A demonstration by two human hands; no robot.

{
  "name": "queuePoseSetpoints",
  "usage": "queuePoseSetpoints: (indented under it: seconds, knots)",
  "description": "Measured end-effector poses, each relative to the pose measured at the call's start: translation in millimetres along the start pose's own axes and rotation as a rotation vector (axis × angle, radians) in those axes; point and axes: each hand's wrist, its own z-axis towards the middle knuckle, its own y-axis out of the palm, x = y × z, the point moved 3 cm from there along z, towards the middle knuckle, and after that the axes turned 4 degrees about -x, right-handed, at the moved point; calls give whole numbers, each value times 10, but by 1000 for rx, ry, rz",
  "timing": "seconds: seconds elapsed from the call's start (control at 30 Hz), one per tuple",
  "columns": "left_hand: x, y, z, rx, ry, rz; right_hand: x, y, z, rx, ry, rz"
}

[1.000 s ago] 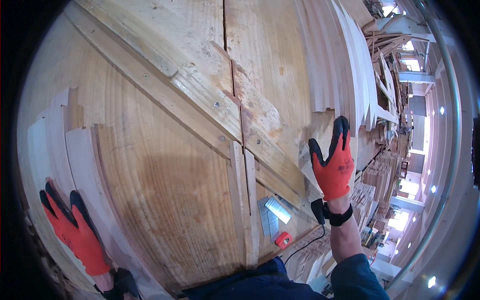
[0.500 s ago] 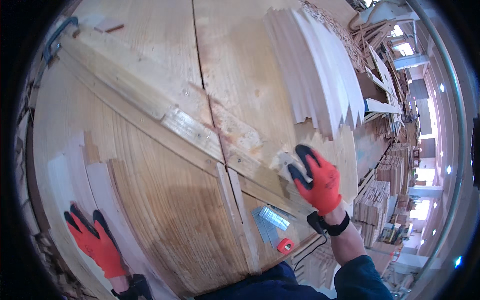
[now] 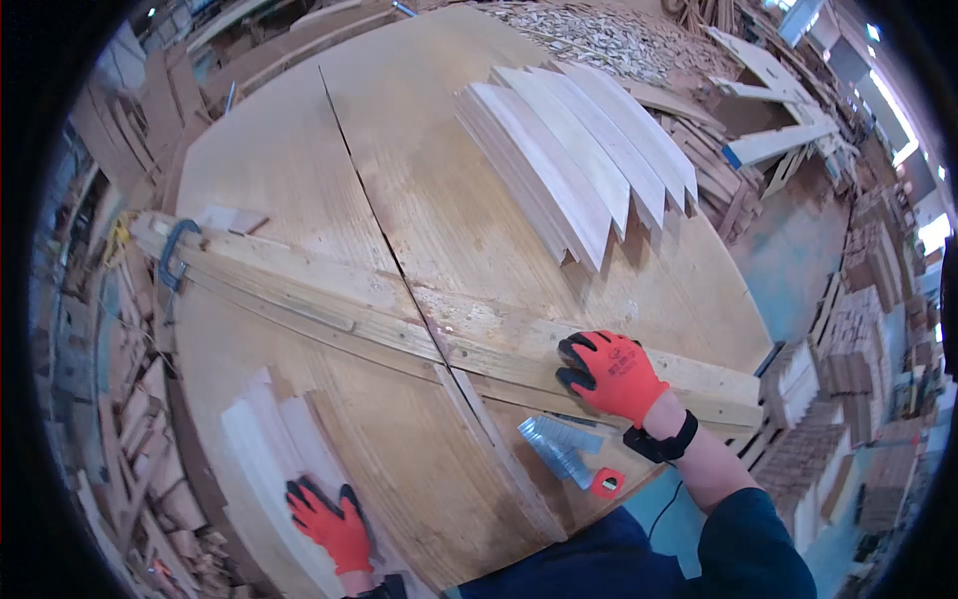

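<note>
The right grip (image 3: 621, 379) lay on the rail (image 3: 519, 349) right of the frame's middle, its dark-tipped fingers bent and the thumb slightly apart; whether it closed on anything beneath the palm could not be told. The left grip (image 3: 334, 529), in the lower left, had its fingers apart, spread over the pale boards (image 3: 257, 479), which lay side by side with their ends stepped. Both wore red gloves with black fingertips, and a black band (image 3: 687, 435) circled the right wrist.

Below the right grip, silver strips (image 3: 559, 449) lay beside a red tape measure (image 3: 607, 483), low and right of centre. The rail ran aslant across the tabletop (image 3: 429, 90) from the upper left to the right, crossing a dark seam (image 3: 374, 212). A blue clamp (image 3: 172, 256) stood at its left end, near a small block (image 3: 235, 220). A stack (image 3: 574, 150) of long pale boards with pointed ends sat in the upper right. Beyond the tabletop, scraps (image 3: 599, 42) covered the top of the frame and wood piles (image 3: 868, 270) stood at the right.
</note>
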Motion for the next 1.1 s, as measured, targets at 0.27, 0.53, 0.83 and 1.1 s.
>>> queuePoseSetpoints:
  seconds: [0.27,0.53,0.83,1.1]
  knots:
    - [4,-111,-107,-112,79,27,101,263,-252,276,-43,109]
    - [103,-69,-194,-147,67,32,139,290,-519,338,-16,241]
    - [233,-164,-239,-89,64,-27,482,153,-1654,520,326,293]
    - [152,25,-393,23,194,-247,1284,-356,-1715,756,451,620]
